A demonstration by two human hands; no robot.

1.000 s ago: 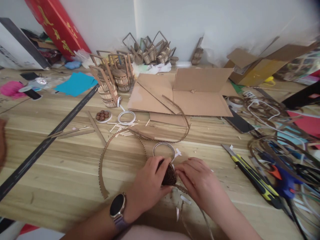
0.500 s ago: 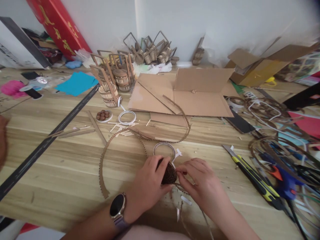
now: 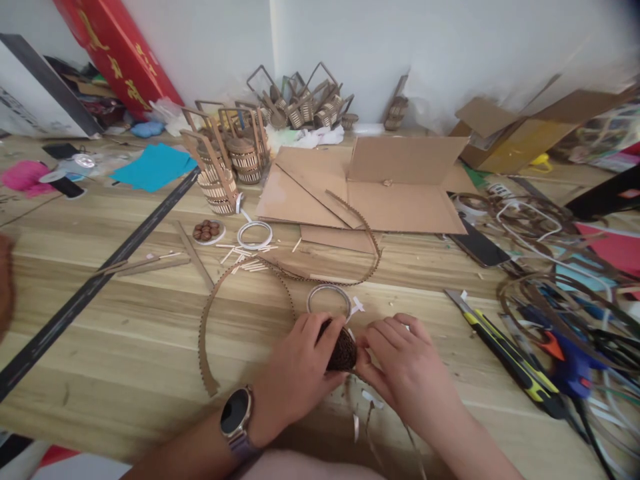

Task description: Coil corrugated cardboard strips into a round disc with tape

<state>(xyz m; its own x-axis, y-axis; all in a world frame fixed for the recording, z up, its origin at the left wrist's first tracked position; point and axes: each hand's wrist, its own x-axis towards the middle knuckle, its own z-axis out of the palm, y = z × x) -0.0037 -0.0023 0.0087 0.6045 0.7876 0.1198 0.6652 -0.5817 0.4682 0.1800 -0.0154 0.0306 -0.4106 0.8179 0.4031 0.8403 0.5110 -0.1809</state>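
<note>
My left hand (image 3: 300, 363) is wrapped round a dark brown coil of corrugated cardboard strip (image 3: 343, 349), tilted so its ridged round face shows. At the coil's right edge, the thumb and fingers of my right hand (image 3: 395, 357) pinch the thin strip; its edge is partly hidden by the fingers. A loose strip end hangs below toward the table's front edge. Just beyond the coil lies a roll of white tape (image 3: 329, 300). A long curved cardboard strip (image 3: 207, 333) loops over the table left of and behind my hands.
A yellow-black utility knife (image 3: 505, 353) and a blue glue gun (image 3: 570, 363) lie at right beside tangled strips. Farther back are cardboard sheets (image 3: 310, 187), small handled baskets (image 3: 220, 190), a dish of brown balls (image 3: 207, 231) and another tape ring (image 3: 255, 235). Another person's arm (image 3: 5, 287) shows at left.
The coil and both hands have shifted slightly to the right. My right fingers stay pinched at the coil's edge, and the hanging strip has moved a little.
</note>
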